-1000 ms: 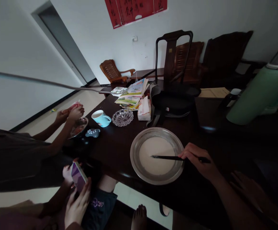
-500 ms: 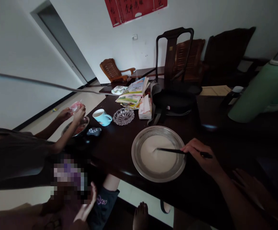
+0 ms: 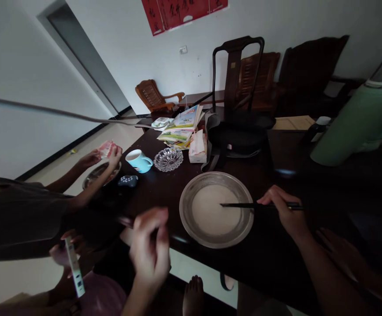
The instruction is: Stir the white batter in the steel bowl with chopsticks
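Observation:
My right hand (image 3: 284, 213) is closed around dark chopsticks (image 3: 243, 205), which lie almost level over the steel basin (image 3: 184, 224). Their tip touches the off-white, milky liquid (image 3: 213, 219) in it; whether one stick or two, I cannot tell. Left of the basin, my left hand (image 3: 151, 245) is raised over the table's front edge, fingers curled and blurred by motion. A dark, reddish smear shows at its left side, too unclear to name. Nearby, another person's hand (image 3: 61, 254) holds a phone (image 3: 75, 267) seen edge-on.
At left, a person's hands (image 3: 112, 153) hold something pink above a metal bowl (image 3: 88, 177). A game controller (image 3: 128, 181), blue mug (image 3: 138, 161), glass dish (image 3: 168, 159), tissue pack (image 3: 198, 149) and black bag (image 3: 240, 140) line the back. A shadowed hand (image 3: 338, 248) and green flask (image 3: 351, 127) are at right.
My left hand has come away from the phone, moving right and up, fingers now curled. The phone has swung edge-on. The chopstick tip has shifted right in the liquid, and my right hand too.

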Action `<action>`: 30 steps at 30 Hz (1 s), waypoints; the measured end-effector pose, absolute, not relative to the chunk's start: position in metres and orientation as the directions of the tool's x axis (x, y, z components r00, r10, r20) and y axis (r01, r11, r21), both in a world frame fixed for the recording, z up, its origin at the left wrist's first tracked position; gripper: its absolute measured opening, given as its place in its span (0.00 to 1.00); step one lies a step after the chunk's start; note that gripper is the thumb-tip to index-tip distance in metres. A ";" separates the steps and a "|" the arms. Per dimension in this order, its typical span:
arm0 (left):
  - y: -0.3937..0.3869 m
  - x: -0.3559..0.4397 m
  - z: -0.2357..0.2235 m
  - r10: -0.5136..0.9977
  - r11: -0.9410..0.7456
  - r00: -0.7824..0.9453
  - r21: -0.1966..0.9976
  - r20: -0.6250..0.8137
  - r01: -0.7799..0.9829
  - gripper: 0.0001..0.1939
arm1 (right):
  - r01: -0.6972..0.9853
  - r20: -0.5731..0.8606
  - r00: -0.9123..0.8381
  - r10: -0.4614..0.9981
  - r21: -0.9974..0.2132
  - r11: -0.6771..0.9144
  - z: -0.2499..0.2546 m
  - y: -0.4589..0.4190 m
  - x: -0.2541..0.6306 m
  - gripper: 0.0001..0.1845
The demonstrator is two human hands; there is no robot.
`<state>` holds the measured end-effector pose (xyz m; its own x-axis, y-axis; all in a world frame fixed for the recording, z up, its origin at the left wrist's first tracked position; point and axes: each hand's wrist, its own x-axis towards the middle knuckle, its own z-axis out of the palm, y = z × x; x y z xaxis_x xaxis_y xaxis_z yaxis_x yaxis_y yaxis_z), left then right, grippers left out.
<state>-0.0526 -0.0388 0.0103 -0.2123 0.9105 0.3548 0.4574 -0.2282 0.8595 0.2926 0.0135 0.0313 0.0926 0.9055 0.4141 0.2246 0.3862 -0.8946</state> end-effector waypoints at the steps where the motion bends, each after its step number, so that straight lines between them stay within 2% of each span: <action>1: -0.018 -0.046 0.017 0.904 -0.229 -0.236 0.869 0.357 0.438 0.25 | 0.183 0.406 0.098 0.909 -0.905 0.384 0.031 0.013 0.292 0.22; 3: 0.018 -0.030 0.021 0.914 -0.166 -0.329 0.959 0.237 0.231 0.25 | 0.143 0.390 -0.028 0.920 -0.910 0.390 0.032 0.012 0.290 0.22; 5: 0.040 -0.017 0.013 0.947 -0.031 -0.320 0.999 0.032 0.010 0.27 | 0.182 0.369 -0.175 0.913 -0.899 0.398 0.032 0.013 0.287 0.19; 6: 0.045 -0.014 0.008 0.961 -0.001 -0.277 1.000 -0.006 -0.026 0.28 | 0.217 0.363 -0.201 0.910 -0.889 0.403 0.032 0.014 0.286 0.16; 7: 0.047 -0.012 0.003 0.973 0.002 -0.229 1.000 -0.009 -0.031 0.28 | 0.252 0.365 -0.182 0.913 -0.880 0.402 0.032 0.015 0.286 0.14; 9: 0.043 -0.015 -0.005 0.984 -0.025 -0.177 0.999 0.028 0.021 0.27 | 0.278 0.385 -0.034 0.922 -0.883 0.379 0.031 0.016 0.289 0.15; 11: 0.038 -0.020 -0.007 0.985 -0.041 -0.164 0.997 0.053 0.071 0.27 | 0.225 0.386 0.112 0.916 -0.907 0.355 0.030 0.017 0.291 0.20; 12: 0.037 -0.022 -0.007 0.986 -0.036 -0.158 0.996 0.050 0.086 0.27 | 0.190 0.378 0.130 0.917 -0.917 0.351 0.030 0.016 0.290 0.22; 14: 0.035 -0.023 -0.005 0.990 -0.019 -0.138 0.995 0.033 0.101 0.27 | 0.165 0.364 0.016 0.931 -0.919 0.357 0.030 0.016 0.288 0.21; 17: 0.036 -0.022 -0.002 0.991 0.000 -0.133 0.993 0.016 0.119 0.27 | 0.251 0.357 -0.187 0.915 -0.883 0.396 0.031 0.016 0.284 0.13; 18: 0.036 -0.021 -0.001 0.990 -0.001 -0.141 0.992 0.019 0.127 0.27 | 0.282 0.363 -0.168 0.917 -0.873 0.397 0.030 0.016 0.284 0.12; 20: 0.036 -0.019 0.000 0.988 -0.006 -0.151 0.990 0.028 0.142 0.26 | 0.301 0.384 0.005 0.924 -0.881 0.364 0.030 0.017 0.287 0.15; 22: 0.035 -0.019 -0.001 0.987 -0.010 -0.154 0.989 0.033 0.150 0.25 | 0.243 0.371 0.174 0.912 -0.914 0.325 0.029 0.017 0.291 0.20; 23: 0.035 -0.019 -0.001 0.988 -0.010 -0.153 0.989 0.034 0.150 0.25 | 0.205 0.355 0.193 0.915 -0.926 0.317 0.029 0.017 0.291 0.23; 25: 0.034 -0.019 -0.001 0.989 -0.007 -0.148 0.989 0.029 0.146 0.26 | 0.176 0.336 0.082 0.938 -0.932 0.318 0.029 0.016 0.290 0.23; 27: 0.034 -0.019 -0.001 0.989 -0.001 -0.148 0.989 0.023 0.148 0.27 | 0.227 0.340 -0.085 0.936 -0.909 0.351 0.030 0.015 0.287 0.18; 28: 0.034 -0.019 -0.001 0.988 0.001 -0.153 0.989 0.022 0.150 0.27 | 0.263 0.353 -0.119 0.928 -0.890 0.373 0.031 0.015 0.286 0.16; 30: 0.034 -0.018 -0.001 0.987 0.004 -0.159 0.988 0.021 0.152 0.27 | 0.313 0.388 -0.043 0.920 -0.870 0.382 0.031 0.015 0.285 0.14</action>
